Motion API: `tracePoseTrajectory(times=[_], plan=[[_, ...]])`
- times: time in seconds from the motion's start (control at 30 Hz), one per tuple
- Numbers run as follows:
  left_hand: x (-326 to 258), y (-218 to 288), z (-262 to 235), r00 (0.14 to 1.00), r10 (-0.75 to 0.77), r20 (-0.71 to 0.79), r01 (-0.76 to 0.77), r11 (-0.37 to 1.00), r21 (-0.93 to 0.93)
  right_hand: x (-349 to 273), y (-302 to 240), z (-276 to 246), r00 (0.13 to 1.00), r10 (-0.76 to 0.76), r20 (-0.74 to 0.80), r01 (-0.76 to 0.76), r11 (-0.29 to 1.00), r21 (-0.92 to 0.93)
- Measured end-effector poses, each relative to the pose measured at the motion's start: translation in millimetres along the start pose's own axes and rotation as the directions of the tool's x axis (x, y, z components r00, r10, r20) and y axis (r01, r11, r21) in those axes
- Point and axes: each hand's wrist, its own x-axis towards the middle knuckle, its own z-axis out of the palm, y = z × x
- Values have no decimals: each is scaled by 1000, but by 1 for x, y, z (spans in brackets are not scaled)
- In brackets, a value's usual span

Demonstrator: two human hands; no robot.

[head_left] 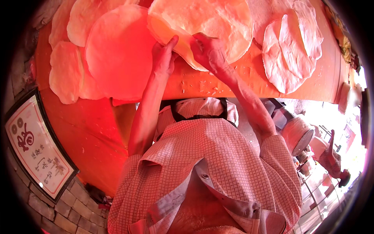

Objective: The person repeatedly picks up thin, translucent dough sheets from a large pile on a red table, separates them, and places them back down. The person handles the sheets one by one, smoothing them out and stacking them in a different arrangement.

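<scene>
A large, thin round flatbread [214,23] lies in front of me over the orange table top, its near edge lifted a little. My left hand [164,58] is closed at its near left edge, thumb up; part of the fingers is hidden. Close beside it, my right hand [209,51] has its fingers curled in and pinches the same near edge. To the left, more round flatbreads [119,50] overlap one another. On the right lies another group of wrinkled flatbreads [284,58], partly folded.
An orange-covered table [241,84] carries the flatbreads, with small crumbs near its front edge. A framed sign [41,144] leans at the lower left by a brick surface [66,206]. At the right are a round container [298,134] and, farther off, a person [331,160].
</scene>
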Motion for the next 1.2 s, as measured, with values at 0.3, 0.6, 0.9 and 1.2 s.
tracePoseTrajectory(times=[0.3,0.6,0.9,1.2], plan=[[-10,-1,-55,996,-63,63,68,994,-82,31,13,-42,999,-11,53,-4,962,272],[-43,10,-109,991,-110,-71,109,994,-19,120,134,-291,942,77,-327,-17,983,184],[-67,24,-75,999,-32,23,34,991,-127,52,146,-233,850,31,-526,-303,846,-439],[-53,24,-18,965,139,221,-165,981,104,-1,-28,-14,868,99,487,-372,779,504]])
